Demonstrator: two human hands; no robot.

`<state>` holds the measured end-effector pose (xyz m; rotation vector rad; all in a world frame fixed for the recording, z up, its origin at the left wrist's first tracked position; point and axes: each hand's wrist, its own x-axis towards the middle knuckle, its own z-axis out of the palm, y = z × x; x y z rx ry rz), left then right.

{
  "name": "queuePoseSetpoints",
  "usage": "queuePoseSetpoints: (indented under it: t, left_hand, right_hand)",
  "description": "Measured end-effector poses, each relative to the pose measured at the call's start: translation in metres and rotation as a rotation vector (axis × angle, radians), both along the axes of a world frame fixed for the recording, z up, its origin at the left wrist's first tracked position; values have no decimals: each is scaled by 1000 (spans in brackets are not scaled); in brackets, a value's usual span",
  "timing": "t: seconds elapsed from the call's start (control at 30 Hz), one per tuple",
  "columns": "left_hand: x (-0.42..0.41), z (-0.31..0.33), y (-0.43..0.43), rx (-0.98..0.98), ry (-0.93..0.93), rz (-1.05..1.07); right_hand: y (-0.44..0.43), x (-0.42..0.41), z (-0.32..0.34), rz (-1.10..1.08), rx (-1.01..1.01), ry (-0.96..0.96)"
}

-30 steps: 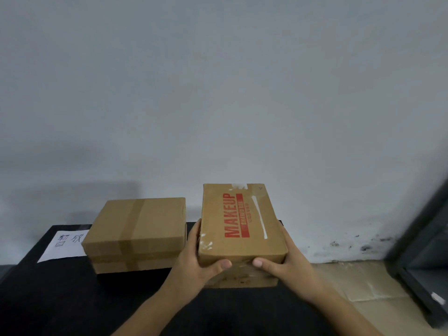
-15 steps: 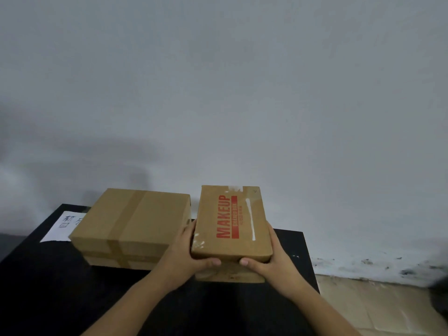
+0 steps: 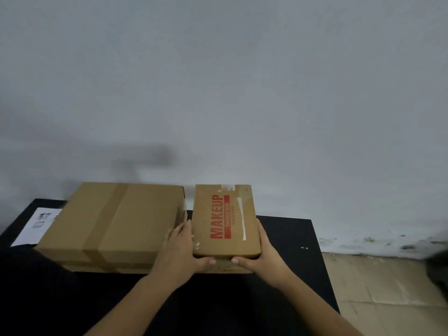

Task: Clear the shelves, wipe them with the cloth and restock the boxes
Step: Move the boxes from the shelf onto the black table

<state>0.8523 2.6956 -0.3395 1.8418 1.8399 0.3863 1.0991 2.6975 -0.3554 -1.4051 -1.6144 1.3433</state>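
Grip: two-handed, clamped on the MAKEUP box [image 3: 224, 220], a brown carton with red lettering and a streak of white tape on its top face. Left hand [image 3: 180, 251]: fingers laid straight along the left side wall, thumb hooked round the near lower edge. Right hand [image 3: 263, 255]: mirrored on the right side wall, thumb likewise hooked round the near edge. Thumb tips close together, not touching.

Held carton: level, long side pointing away from the body, squarely between both palms. Directly beneath the grip: a cardboard strip [image 3: 225, 267], seen only along its near edge; contact with the held carton not determinable.

Just outboard of the left hand: larger taped box [image 3: 116, 221], closed with a brown tape band across its top and down its near face. Left-hand fingers in the narrow gap between both cartons; contact with the taped box not determinable. Beneath the taped box: a second cardboard layer, partly in shadow.

Under everything: black table [image 3: 286, 238]. Far outboard of the left hand, past the taped box: white sheet of paper [image 3: 31, 229] with handwritten characters, partly covered by that box. Outboard of the right hand: table edge, then pale floor [image 3: 388, 287]. Beyond the grip: plain grey wall [image 3: 242, 93], stained near its base on the right side.
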Motion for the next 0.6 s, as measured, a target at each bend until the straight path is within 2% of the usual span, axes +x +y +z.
queuePoseSetpoints:
  t: [0.3, 0.6]
  left_hand:
    - [4, -37, 35, -234, -24, 55]
    - [6, -76, 47, -291, -111, 177]
  right_hand:
    - [32, -17, -47, -11, -45, -22]
    - [48, -30, -89, -35, -180, -54]
